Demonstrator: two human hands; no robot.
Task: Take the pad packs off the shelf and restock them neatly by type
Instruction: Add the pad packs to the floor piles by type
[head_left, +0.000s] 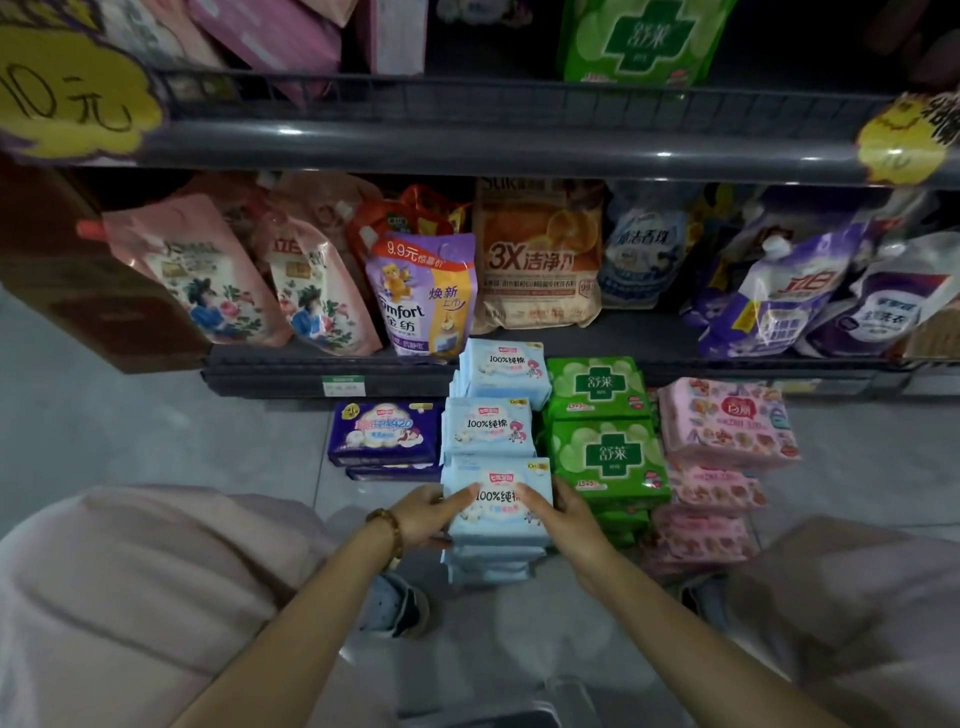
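Pad packs (488, 428) stand in sorted stacks on the grey floor (156, 431) in front of the bottom shelf (322, 371). The nearest stack is topped by a light blue pack (498, 514), held between both hands. The left hand (431, 514) grips its left edge, thumb lying across the top face and the other fingers tucked at the side. The right hand (566, 514) grips the right edge the same way. The pack is soft, shiny plastic, pale blue with a white cloud and cotton-boll picture and a small cartoon figure. It reads "100%" followed by Chinese characters, under a small red logo. Two more stacks of the same blue kind sit just behind it. To their right are green packs (608, 457) with a dark green cross on them, and beyond those pink packs (727, 421) with small patterned pictures. To the left lies a purple pack (384, 431) marked "420". A beaded bracelet (387, 522) circles the left wrist. On the shelf above, a purple pouch (423, 296) reads "Comfort" and "9.9", an orange bag (537, 254) reads "3X", and a yellow sign (67, 98) reads "10元".
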